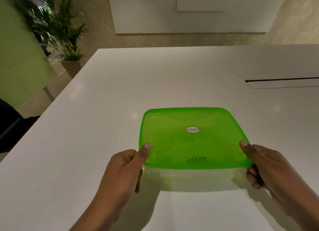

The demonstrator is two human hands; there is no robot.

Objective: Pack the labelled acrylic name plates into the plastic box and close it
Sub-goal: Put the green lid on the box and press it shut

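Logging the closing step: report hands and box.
Left hand, right hand grip green translucent plastic lid, thumbs on top. Lid on clear plastic box. Nothing obstructing.

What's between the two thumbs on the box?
Only the green lid, bare but for handwritten marks. The left hand and right hand grip its near corners, thumbs on top. Head view.

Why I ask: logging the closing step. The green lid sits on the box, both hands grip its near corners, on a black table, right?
No: the head view shows the table is white, not black. The green lid sits on the box, and the left hand and right hand grip its near corners.
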